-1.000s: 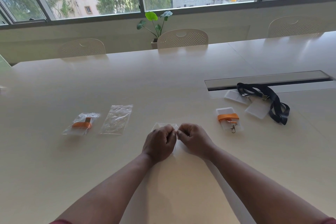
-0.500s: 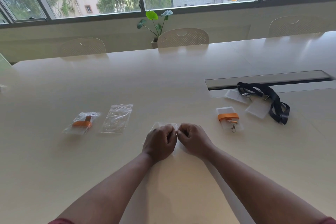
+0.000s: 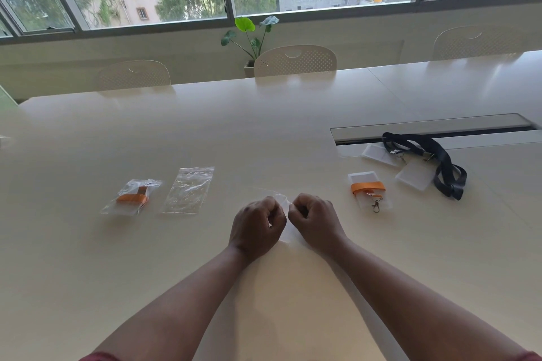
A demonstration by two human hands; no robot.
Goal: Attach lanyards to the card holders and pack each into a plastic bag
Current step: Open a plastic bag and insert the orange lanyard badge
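Observation:
My left hand (image 3: 256,227) and my right hand (image 3: 315,221) meet at the table's middle, both pinching a clear plastic bag (image 3: 283,199) that is mostly hidden behind the fingers. To the right lies a card holder with an orange lanyard (image 3: 368,189) and its metal clip. Farther right, two clear card holders (image 3: 413,174) lie under black lanyards (image 3: 440,158). At the left, a packed bag with an orange lanyard (image 3: 132,198) lies beside an empty plastic bag (image 3: 189,190).
The wide pale table (image 3: 264,132) has a long cable slot (image 3: 431,126) at the right. Three pale chairs (image 3: 294,60) stand along the far side, with a potted plant (image 3: 252,38) below the windows.
The bag's far edge has lifted off the table between my hands, which have shifted slightly. Everything else lies as before.

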